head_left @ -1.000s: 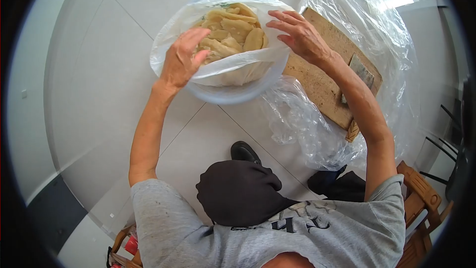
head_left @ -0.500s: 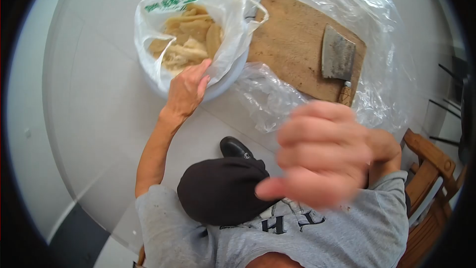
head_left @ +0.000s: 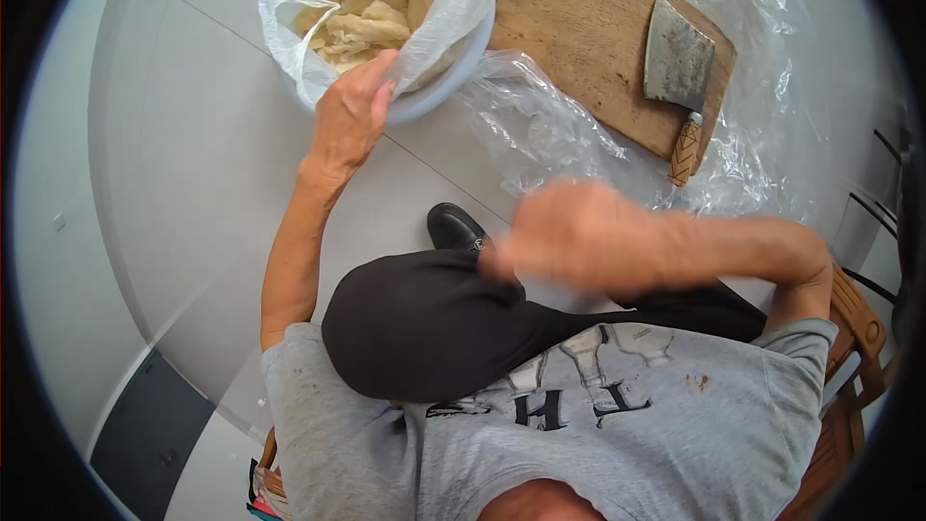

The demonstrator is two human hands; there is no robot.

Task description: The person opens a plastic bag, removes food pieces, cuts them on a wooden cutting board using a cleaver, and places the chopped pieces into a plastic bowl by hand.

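My left hand [head_left: 352,116] pinches the near rim of a white plastic bag [head_left: 439,29], which sits open in a pale blue basin [head_left: 453,87]. Inside the bag lie several pale yellow, soft-looking pieces [head_left: 381,5]. Blurred by motion, my right hand [head_left: 579,236] is in the air above my lap, short of the board; its fingers are smeared and whatever it may hold cannot be made out. Right of the basin, a cleaver [head_left: 679,63] with a patterned handle rests on a wooden cutting board [head_left: 569,29].
Clear plastic sheeting [head_left: 540,121] spreads on the floor under and around the board. My black shoe [head_left: 453,227] stands below the basin. A wooden chair [head_left: 854,328] is at the right, with thin dark legs beyond it. A dark grey panel [head_left: 149,434] shows at lower left.
My right hand has moved left and away from the camera, toward my lap. The bag, board and cleaver appear higher in view. My left hand still holds the bag rim.
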